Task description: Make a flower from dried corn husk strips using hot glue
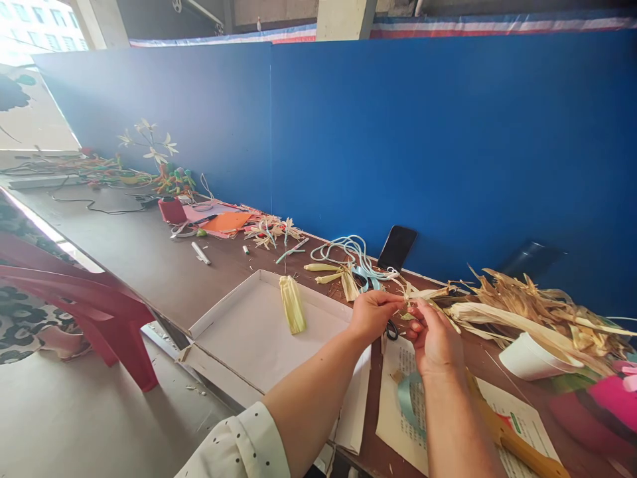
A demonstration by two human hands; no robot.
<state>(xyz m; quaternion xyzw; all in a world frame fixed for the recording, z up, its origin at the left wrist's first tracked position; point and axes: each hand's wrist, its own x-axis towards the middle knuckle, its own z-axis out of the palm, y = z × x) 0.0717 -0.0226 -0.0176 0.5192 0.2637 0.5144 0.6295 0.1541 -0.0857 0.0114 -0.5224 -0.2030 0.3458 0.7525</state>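
Observation:
Both my hands meet over the brown table (149, 259), pinching a small piece made of dry straw-coloured husk strips (411, 297). My left hand (372, 313) is closed on its left side, fingers pinched. My right hand (434, 335) is closed on the same piece from the right, its fingers curled around the strips. Black scissors (391, 329) lie just below the hands. A printed paper sheet (403, 392) with a loop of pale blue ribbon (409, 401) lies under my right wrist.
A shallow white cardboard box lid (249, 338) holds a folded yellow husk bundle (292, 304). A heap of dry husks (527, 309) and a white cup (522, 358) lie right. A phone (397, 247) leans on the blue partition (448, 146). Finished husk flowers (271, 231) and a red chair (99, 305) are left.

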